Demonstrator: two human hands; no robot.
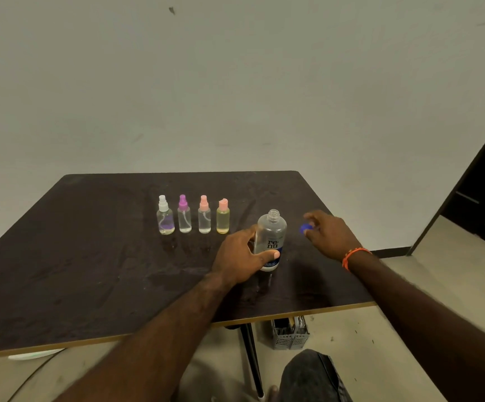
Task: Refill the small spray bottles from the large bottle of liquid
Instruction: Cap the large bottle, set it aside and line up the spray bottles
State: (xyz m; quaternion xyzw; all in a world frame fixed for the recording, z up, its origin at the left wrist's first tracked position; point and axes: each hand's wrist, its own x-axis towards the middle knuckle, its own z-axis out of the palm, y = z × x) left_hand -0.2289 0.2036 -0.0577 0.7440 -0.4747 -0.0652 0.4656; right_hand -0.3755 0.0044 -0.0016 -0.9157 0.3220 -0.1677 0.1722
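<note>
Left hand (pixel 242 253) grips the large Renu bottle (pixel 271 239), upright on the dark table (pixel 90 256), mouth uncapped. Right hand (pixel 327 232) pinches the blue cap (pixel 304 228) just beside it. Four small spray bottles (pixel 194 216) stand in a row to the left, tops still fitted. Risk: their necks look narrow, so pouring from the wide mouth would likely spill; the light bottles could tip if knocked.

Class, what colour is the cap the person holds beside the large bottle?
Blue cap, shown best in the head view.
</note>
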